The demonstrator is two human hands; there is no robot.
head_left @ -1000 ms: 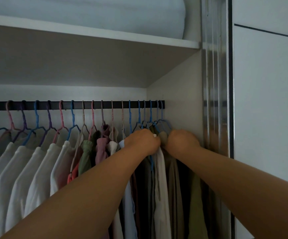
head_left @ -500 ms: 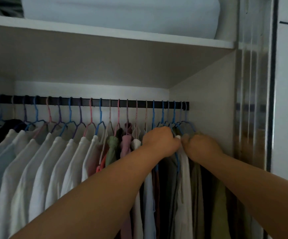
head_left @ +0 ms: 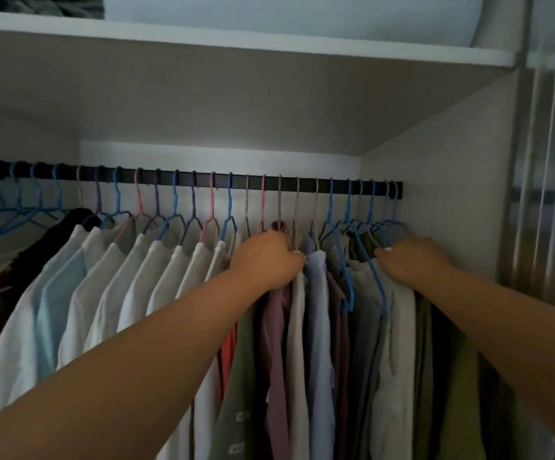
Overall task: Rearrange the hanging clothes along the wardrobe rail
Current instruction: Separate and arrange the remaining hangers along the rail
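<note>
Because both forearms reach up from below toward the rail point(head_left: 203, 180), the hands come first. The left hand point(head_left: 268, 260) is curled into the shoulders of the mauve and cream garments just under the rail's middle stretch, fingers closed on the cloth near the hanger necks. The right hand point(head_left: 414, 260) lies under the rail's right end, its fingers bent into the top of a pale grey garment point(head_left: 394, 327); whether it pinches cloth or hanger wire I cannot tell. Between the two hands a light blue shirt point(head_left: 317, 310) and two blue hangers point(head_left: 349, 287) show, so the hands seem set apart to part the crowded group and open a gap there, with each side held back.

Under the rail's left half the white shirts point(head_left: 113, 293) hang evenly spaced on coloured hangers, apparently already sorted. Beyond them, at the rail's far left end, a black garment point(head_left: 54, 240) and several bare blue hangers point(head_left: 10, 214) hang.

The rail is a dark bar fixed across the back of a white wardrobe. Above it runs a shelf point(head_left: 236, 38) carrying pale folded bedding, and right of its end stands the wardrobe's side wall point(head_left: 435, 177).
</note>
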